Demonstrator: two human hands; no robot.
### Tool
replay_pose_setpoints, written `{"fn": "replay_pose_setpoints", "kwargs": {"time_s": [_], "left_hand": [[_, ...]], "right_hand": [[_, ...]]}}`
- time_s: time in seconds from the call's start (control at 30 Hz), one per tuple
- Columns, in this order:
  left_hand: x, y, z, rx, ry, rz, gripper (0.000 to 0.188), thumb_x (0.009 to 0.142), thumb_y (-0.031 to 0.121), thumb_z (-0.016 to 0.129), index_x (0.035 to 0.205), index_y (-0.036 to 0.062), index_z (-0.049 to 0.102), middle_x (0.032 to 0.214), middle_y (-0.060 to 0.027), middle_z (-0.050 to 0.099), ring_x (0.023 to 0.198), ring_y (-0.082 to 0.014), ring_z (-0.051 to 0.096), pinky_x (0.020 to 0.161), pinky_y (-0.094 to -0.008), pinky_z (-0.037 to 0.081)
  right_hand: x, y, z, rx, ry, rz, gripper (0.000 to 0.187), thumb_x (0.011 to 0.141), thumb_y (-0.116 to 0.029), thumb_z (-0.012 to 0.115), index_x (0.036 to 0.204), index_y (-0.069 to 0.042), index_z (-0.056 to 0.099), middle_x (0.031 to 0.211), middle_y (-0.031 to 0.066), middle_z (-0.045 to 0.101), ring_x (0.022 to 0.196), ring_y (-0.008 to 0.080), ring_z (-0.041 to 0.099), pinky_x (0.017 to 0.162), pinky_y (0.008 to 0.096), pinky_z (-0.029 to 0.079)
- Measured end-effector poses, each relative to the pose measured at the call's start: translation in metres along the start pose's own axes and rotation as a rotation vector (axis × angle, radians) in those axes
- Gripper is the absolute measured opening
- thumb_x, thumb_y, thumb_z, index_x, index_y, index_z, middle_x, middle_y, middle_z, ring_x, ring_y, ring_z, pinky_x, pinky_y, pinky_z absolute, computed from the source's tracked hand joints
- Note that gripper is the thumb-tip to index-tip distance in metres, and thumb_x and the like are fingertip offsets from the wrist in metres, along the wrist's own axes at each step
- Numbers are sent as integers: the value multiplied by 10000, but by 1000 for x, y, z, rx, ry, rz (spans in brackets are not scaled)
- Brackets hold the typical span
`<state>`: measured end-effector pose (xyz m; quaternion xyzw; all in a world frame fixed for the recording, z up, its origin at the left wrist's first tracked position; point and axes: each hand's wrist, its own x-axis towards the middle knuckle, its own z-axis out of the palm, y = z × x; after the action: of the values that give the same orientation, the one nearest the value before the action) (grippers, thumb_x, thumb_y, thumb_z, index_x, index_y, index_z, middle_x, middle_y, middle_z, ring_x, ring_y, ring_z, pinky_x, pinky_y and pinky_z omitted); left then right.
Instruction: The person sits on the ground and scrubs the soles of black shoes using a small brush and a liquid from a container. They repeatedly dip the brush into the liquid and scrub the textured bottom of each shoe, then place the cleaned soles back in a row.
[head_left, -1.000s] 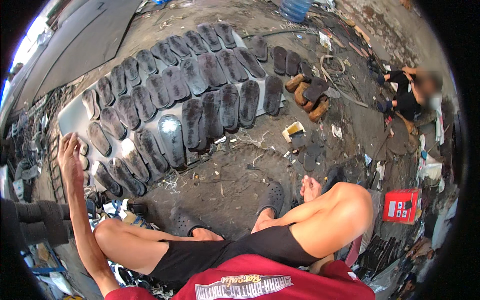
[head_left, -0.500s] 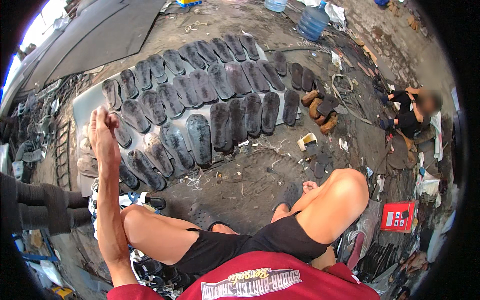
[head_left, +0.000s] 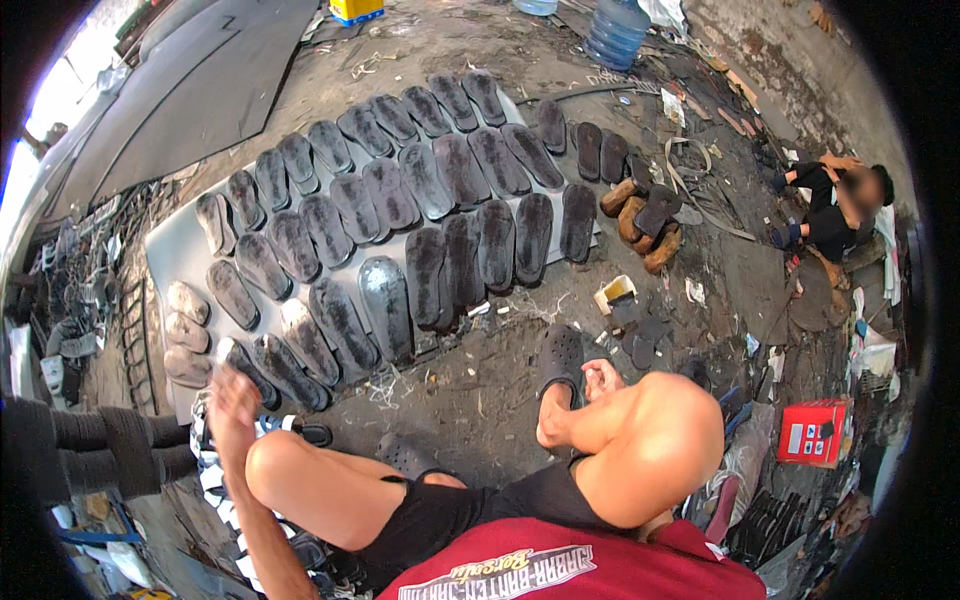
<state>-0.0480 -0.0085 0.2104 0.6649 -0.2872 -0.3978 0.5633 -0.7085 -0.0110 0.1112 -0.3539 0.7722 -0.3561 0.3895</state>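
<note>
Rows of dark, fuzzy shoe soles (head_left: 423, 180) lie on a pale grey board (head_left: 175, 232) in front of me. My left hand (head_left: 233, 402) is smeared by motion over the board's near left corner, beside the end of a dark sole (head_left: 250, 374); whether it touches or holds anything does not show. My right hand (head_left: 602, 380) rests low past my bent right knee, close to a dark clog (head_left: 561, 356) on my foot. Its fingers are loosely bent and apart, with nothing visible in them; the forearm is hidden behind the leg.
Pale rounded blocks (head_left: 186, 366) sit at the board's left end. Brown shoe-shaped blocks (head_left: 662, 248) are piled to its right. White-and-dark footwear parts (head_left: 212, 455) lie by my left knee, a red box (head_left: 812, 432) at right. A person (head_left: 835, 210) sits far right.
My left hand has come down and back toward my left knee from over the soles. My right hand has shifted slightly left. The view has tilted and turned a little.
</note>
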Motion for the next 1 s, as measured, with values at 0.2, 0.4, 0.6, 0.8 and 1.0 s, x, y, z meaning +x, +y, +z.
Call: {"fn": "replay_pose_setpoints", "kwargs": {"time_s": [0.2, 0.4, 0.6, 0.8, 1.0], "left_hand": [[-79, -120, 52, 645, 100, -352, 266, 1137, 287, 586, 996, 76, 667, 942, -65, 661, 748, -230, 609, 718, -400, 495], [-113, -166, 118, 431, 56, -520, 244, 1130, 275, 601, 1006, 78, 672, 935, -62, 666, 750, -226, 617, 708, -397, 499], [-126, -187, 175, 344, 42, -637, 221, 1124, 264, 616, 1017, 80, 678, 929, -59, 670, 752, -221, 625, 698, -394, 502], [-130, -199, 223, 291, 34, -706, 199, 1117, 252, 631, 1027, 82, 683, 923, -57, 674, 754, -217, 633, 689, -391, 506], [-129, -203, 270, 272, -7, -739, 177, 1111, 240, 646, 1037, 84, 688, 916, -54, 678, 756, -212, 641, 679, -388, 510]], "right_hand": [[59, -81, 76, -326, -539, -20, 329, 1047, -97, 639, 1375, -82, 618, 1224, 170, 656, 1050, 238, 644, 935, 390, 538], [31, -218, 23, -681, -1280, -403, 311, 1007, -118, 662, 1318, -100, 655, 1158, 131, 670, 1004, 243, 678, 876, 383, 564], [64, -313, 27, -811, -1448, -777, 295, 967, -138, 684, 1261, -118, 691, 1093, 92, 683, 957, 248, 712, 818, 376, 590], [103, -353, 32, -816, -1452, -925, 279, 927, -159, 707, 1204, -136, 728, 1027, 54, 697, 911, 252, 746, 759, 369, 616], [142, -180, 90, -419, -1390, -660, 276, 1005, -129, 679, 1281, -128, 674, 1015, 65, 672, 875, 259, 705, 795, 378, 595]]}}
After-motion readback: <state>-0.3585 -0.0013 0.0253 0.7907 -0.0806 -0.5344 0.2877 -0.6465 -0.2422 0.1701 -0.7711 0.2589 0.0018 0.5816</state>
